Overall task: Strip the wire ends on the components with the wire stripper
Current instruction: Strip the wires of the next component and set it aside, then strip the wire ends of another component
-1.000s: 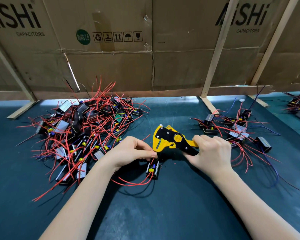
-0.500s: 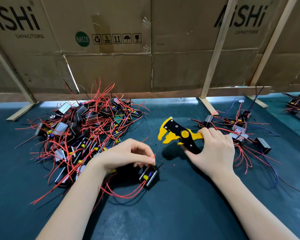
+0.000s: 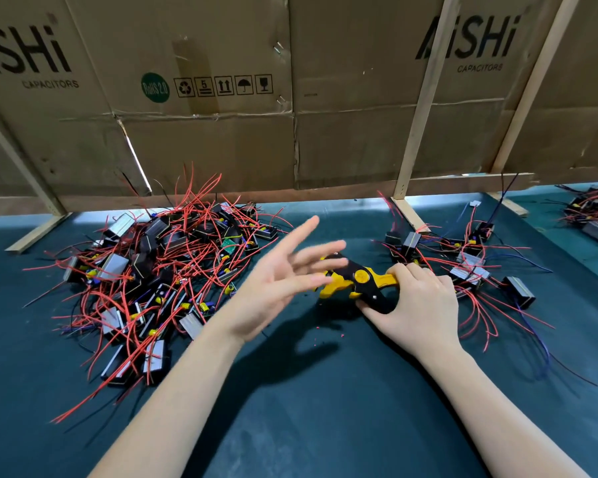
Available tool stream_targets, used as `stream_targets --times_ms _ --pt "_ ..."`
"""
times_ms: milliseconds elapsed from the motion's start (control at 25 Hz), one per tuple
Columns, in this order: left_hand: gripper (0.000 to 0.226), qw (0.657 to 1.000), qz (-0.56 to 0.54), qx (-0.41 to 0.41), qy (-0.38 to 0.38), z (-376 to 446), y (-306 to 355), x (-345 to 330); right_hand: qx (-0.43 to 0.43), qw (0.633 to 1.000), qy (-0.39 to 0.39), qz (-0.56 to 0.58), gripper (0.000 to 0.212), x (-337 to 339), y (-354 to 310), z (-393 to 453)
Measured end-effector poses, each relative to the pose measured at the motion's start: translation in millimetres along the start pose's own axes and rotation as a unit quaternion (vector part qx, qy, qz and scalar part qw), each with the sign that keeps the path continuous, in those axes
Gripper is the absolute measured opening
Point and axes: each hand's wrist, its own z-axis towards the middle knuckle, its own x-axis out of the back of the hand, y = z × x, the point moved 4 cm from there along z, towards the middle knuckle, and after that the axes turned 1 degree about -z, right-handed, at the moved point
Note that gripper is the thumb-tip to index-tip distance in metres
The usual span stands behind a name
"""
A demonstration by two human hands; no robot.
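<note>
A dark green counter [image 3: 308, 408] backed by cardboard. The left hand [image 3: 277, 284] hovers empty, fingers spread, nearest the unstripped components [image 3: 159, 270] lying to its left. The right hand [image 3: 418, 305] grips the wire stripper [image 3: 356, 281], its head pointing left.

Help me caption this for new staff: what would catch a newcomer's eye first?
Probably the big tangle of red-wired components heaped on the left of the dark green mat. Next, at centre, the yellow and black wire stripper gripped by the right hand, with the left hand raised open-fingered beside it. A smaller pile of components lies to the right, and cardboard printed "AiSHi CAPACITORS" walls the back.
</note>
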Motion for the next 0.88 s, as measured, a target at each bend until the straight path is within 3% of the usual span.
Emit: stream_targets --times_ms 80,160,200,280,360,440,520,640,760,800,880 --pt "0.043 0.982 0.124 -0.026 0.137 -9.0 12.8 34.7 -0.013 1.000 -0.003 0.011 0.055 0.2 1.9 1.0" --pt "0.029 0.926 0.259 -0.018 0.273 -22.7 22.1 69.3 -0.024 0.999 -0.004 0.027 0.054 2.5 1.4 2.1" --pt "0.026 0.887 0.347 -0.001 0.304 -29.2 24.0 83.9 -0.029 0.999 -0.006 0.036 0.053 3.9 0.7 2.1" --pt "0.024 0.805 0.519 0.067 0.280 -37.9 21.3 103.9 -0.046 0.996 -0.012 0.077 0.050 6.2 -1.4 1.4" --pt "0.025 0.765 0.592 0.138 0.213 -41.6 13.5 112.6 -0.088 0.978 -0.031 0.184 0.046 7.8 -2.7 -0.2" --pt "0.024 0.754 0.620 0.160 0.150 -40.9 7.9 111.8 -0.134 0.944 -0.047 0.297 0.045 7.7 -4.0 -0.6" --pt "0.023 0.755 0.634 0.127 0.111 -36.4 5.5 103.3 -0.164 0.924 -0.056 0.340 0.046 7.3 -3.1 -0.4" --pt "0.015 0.767 0.633 0.062 0.083 -31.0 6.0 88.1 -0.158 0.922 -0.056 0.350 0.040 10.3 -2.4 0.6" --pt "0.006 0.757 0.648 0.052 0.066 -28.2 3.9 78.7 -0.151 0.911 -0.079 0.375 0.031 11.1 -3.7 -1.1" --pt "0.005 0.765 0.638 0.050 0.070 -28.1 4.9 76.2 -0.150 0.908 -0.092 0.381 0.028 10.8 -5.3 -1.5" --pt "0.005 0.815 0.574 0.022 0.076 -27.5 7.6 68.4 -0.140 0.909 -0.108 0.378 0.023 10.6 -8.5 -1.6"
